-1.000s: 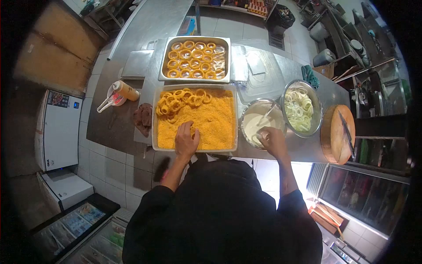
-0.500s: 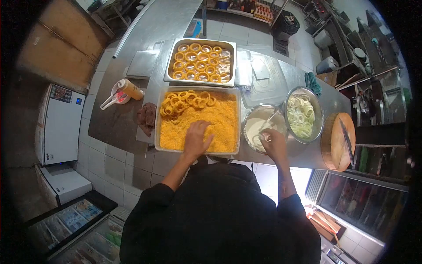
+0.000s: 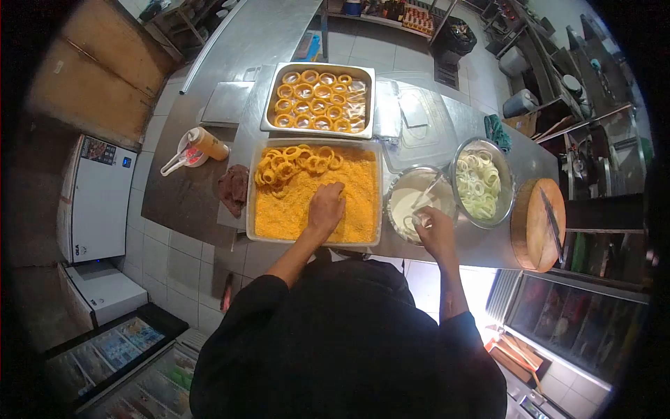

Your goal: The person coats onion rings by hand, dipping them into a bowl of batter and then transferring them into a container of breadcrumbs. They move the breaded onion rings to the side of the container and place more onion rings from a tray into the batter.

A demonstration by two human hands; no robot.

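My left hand (image 3: 326, 211) rests on orange breadcrumbs (image 3: 286, 216) in a rectangular plastic tub (image 3: 251, 202), fingers slightly bent and nothing visible in its grasp. Crumbed onion rings (image 3: 296, 162) are heaped at the tub's far left. Over the bowl of pale batter (image 3: 403, 202), my right hand (image 3: 437, 232) pinches a batter-coated onion ring (image 3: 417, 219); the fingers partly cover it. A light-coloured utensil (image 3: 431, 190) leans in that bowl. To its right, a metal bowl (image 3: 511, 192) holds raw sliced onion rings (image 3: 478, 178).
Behind the tub stands a metal tray (image 3: 265, 115) with crumbed rings laid in rows. A knife (image 3: 551, 220) lies on a round wooden board (image 3: 534, 241) at right. A brown cloth (image 3: 232, 190), a squeeze bottle (image 3: 208, 143) and a clear lid (image 3: 426, 119) are also around.
My left hand has shifted right and slightly away across the crumbs, its fingers now closer together. My right hand stays nearly in place at the batter bowl, still pinching the ring.
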